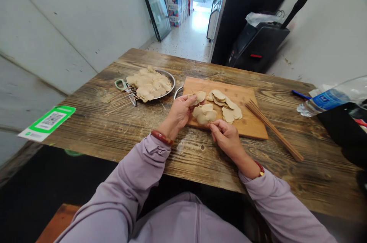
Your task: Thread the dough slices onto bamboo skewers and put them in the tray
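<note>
Over the front left of a wooden cutting board (246, 92), my left hand (181, 112) is closed on thin beige slices (204, 114), with one slice standing up by its fingertips. My right hand (226, 136) pinches the lower right edge of these slices; any stick inside them is mostly hidden. Loose beige slices (228, 108) lie overlapped on the board just beyond. A bundle of thin wooden skewers (275, 131) rests across the board's right edge. To the left, a round metal plate (172, 79) bears a heap of skewered slices (150, 82), their sticks pointing left.
Scissors (122, 84) with pale green handles lie beside the plate. A green-framed QR card (50, 121) sits at the table's left edge. At the right are a plastic bottle (327, 99) and a blue pen (300, 94). A black bin-like container (258, 42) stands behind the table.
</note>
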`<state>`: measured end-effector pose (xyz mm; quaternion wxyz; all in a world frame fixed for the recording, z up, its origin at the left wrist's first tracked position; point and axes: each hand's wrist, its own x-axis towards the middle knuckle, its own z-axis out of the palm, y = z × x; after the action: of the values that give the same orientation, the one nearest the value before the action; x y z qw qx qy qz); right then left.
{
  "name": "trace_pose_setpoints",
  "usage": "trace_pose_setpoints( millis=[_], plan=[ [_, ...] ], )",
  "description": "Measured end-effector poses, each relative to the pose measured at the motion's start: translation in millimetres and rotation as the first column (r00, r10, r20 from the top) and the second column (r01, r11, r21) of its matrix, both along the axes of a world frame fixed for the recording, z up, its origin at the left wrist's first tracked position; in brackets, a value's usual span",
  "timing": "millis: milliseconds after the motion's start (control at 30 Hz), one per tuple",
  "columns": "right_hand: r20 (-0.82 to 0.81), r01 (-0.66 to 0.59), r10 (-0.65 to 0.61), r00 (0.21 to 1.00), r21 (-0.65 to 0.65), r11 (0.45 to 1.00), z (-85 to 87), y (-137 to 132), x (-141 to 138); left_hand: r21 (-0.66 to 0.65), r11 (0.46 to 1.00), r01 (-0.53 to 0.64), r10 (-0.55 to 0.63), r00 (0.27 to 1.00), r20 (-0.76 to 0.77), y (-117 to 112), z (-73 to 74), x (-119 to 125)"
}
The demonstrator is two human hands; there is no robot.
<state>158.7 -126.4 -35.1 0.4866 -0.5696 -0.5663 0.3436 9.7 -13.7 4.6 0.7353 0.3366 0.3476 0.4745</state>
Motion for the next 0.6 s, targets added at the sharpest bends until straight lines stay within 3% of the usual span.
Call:
trace_pose_setpoints(
  millis=[133,300,600],
  plan=[
    [0.023,0.004,-0.005,1.000,0.014,1.000,-1.7,0.6,1.2,0.049,0.999,0.001,-0.001,1.000,-0.008,-1.3,-6.2,3.1],
    [0.200,0.024,-0.054,0.978,0.149,0.989,-3.5,1.8,3.4,0.075,0.996,-0.041,0.043,0.999,-0.022,-0.8,-11.8,4.1],
    [0.354,0.040,-0.148,0.923,0.296,0.954,-9.2,0.6,3.6,0.019,1.000,0.009,-0.008,1.000,-0.015,-1.4,-7.0,4.9]
  ],
)
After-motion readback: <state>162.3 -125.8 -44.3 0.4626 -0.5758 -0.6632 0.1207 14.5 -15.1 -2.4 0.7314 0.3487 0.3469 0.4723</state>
